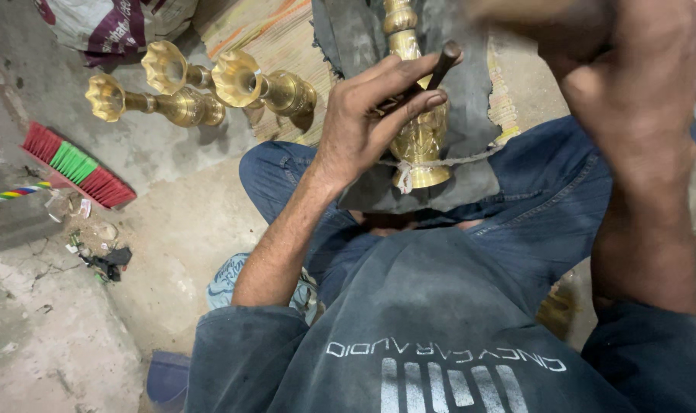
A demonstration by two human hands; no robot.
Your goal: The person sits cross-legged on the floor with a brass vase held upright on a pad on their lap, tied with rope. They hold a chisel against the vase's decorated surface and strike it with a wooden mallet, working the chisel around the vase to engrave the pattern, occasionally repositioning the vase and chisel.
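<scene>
the left hand (371, 122) is curled around a thin dark rod-shaped tool (432, 73), thumb and fingers pinched on its shaft, with the blunt round end poking out past the fingertips to the upper right. the tool's lower end is hidden behind the fingers, pressed toward a brass piece (417, 115), a turned, knobbly column of yellow metal with a flared round foot at its near end. this brass piece lies in the middle of the scene, lengthwise from near to far, across the person's lap on a dark, matte, leathery sheet (470, 130) with ragged edges. a pale, frayed cord (440, 162) crosses the sheet and is tied around the piece just above its foot.

the right hand (631, 69) is raised at the far right, blurred and close to the camera; whether it is closed on anything cannot be told.

the legs are in worn blue denim (547, 191), and the near chest is covered by a dusty grey shirt (417, 321).

at the far left, well apart from the hands, three more brass candlestick-like pieces (202, 88) lie on their sides on the rough concrete floor (172, 229), their scalloped, flower-shaped cups shiny and facing left. a brush (76, 164) with red and green bristles lies further left, near some small scraps of litter (103, 260).
</scene>
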